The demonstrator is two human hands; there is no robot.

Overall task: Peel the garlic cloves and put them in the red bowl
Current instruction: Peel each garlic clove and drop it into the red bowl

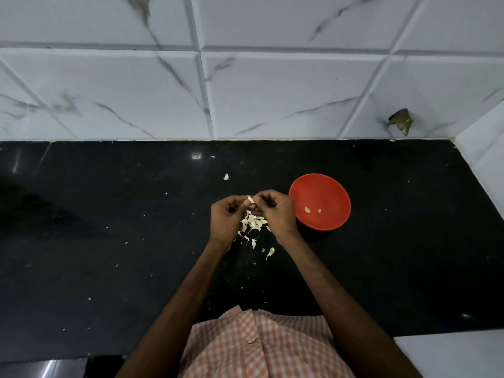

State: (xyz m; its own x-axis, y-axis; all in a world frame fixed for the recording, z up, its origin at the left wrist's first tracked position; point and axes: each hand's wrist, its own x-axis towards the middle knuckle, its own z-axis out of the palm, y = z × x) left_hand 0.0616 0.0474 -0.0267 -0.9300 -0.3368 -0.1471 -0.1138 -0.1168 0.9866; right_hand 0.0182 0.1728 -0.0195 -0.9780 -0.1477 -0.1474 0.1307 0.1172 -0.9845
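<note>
A small garlic clove is pinched between my left hand and my right hand, which meet above the black counter. Under the hands lies a pile of garlic cloves with loose papery skins scattered toward me. The red bowl stands just right of my right hand. Two peeled cloves lie inside it.
The black counter ends at a white marble-tiled wall behind and a white side wall at the right. A stray skin lies behind the hands. A broken hole marks the wall tile.
</note>
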